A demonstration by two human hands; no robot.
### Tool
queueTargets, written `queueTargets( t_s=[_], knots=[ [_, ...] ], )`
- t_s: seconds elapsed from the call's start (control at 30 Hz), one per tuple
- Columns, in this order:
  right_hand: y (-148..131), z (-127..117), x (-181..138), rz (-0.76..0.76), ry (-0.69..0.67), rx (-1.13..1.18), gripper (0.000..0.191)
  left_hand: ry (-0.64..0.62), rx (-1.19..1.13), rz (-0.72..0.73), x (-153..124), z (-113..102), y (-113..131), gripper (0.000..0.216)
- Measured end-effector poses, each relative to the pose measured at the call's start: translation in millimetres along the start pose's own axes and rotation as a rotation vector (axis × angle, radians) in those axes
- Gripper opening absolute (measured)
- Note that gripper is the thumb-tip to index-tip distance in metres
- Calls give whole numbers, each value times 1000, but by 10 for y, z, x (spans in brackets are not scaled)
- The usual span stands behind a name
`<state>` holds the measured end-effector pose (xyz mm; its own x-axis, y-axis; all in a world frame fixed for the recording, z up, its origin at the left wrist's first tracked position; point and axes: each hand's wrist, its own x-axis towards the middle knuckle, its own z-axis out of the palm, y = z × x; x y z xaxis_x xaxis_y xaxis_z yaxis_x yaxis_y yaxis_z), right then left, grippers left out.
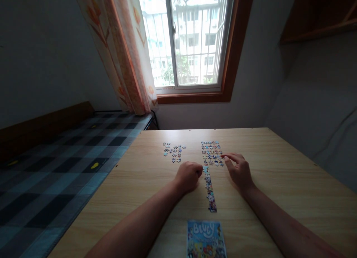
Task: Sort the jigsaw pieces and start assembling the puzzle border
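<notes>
My left hand (189,175) is closed in a fist on the table, beside the upper end of a narrow strip of joined jigsaw pieces (209,189). Its fingertips are hidden, so whatever they may hold cannot be made out. To the right, my right hand (239,171) has its index finger stretched out and the thumb a little apart. That fingertip reaches the right edge of a block of loose puzzle pieces (212,152) laid in rows. A second, scattered group of puzzle pieces (174,151) lies further left, beyond my left hand.
On the near part of the wooden table (284,183) lies a blue box or card marked "Bluey" (206,239). A bed with a checked cover (69,180) stands along the left. Behind the table are a window (195,42) and a floral curtain (122,46).
</notes>
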<state>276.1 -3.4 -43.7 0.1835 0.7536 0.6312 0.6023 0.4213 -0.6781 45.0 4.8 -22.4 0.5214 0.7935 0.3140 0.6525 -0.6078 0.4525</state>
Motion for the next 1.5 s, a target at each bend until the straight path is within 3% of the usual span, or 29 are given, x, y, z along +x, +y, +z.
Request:
queueTargets(
  t_s=[0.17, 0.33, 0.47, 0.6, 0.67, 0.73, 0.83, 0.97, 1.13, 1.27, 1.5],
  knots=[
    [10, 7, 6, 3, 18, -6, 25, -3, -2, 1, 3, -2, -9, 17],
    [-2, 19, 15, -14, 43, -18, 26, 81, -2, 42, 15, -54, -69, 19],
    [-5, 26, 32, -8, 86, -43, 28, 298, 102, 0, 80, -327, -273, 22],
    [-9, 31, 42, -5, 98, -55, 28, 645, 238, -220, 52, -701, -689, 22],
    [-23, 32, 43, -7, 98, -47, 27, 713, 300, -334, -16, -811, -926, 29],
    [-41, 33, 41, -14, 95, -35, 27, 637, 342, -466, -74, -837, -1117, 36],
    [-56, 35, 38, -37, 86, -22, 26, 580, 376, -510, -77, -764, -1244, 39],
    [-47, 44, 35, -56, 82, -21, 24, 358, 514, -527, 17, -657, -1204, 43],
    [-48, 60, 36, -71, 75, -15, 23, 223, 530, -622, 91, -658, -1201, 48],
    [-59, 67, 40, -67, 69, -12, 22, 157, 516, -622, 185, -665, -1250, 49],
    [-76, 67, 50, -85, 64, 10, 21, 197, 419, -679, 351, -647, -1350, 53]
  ],
)
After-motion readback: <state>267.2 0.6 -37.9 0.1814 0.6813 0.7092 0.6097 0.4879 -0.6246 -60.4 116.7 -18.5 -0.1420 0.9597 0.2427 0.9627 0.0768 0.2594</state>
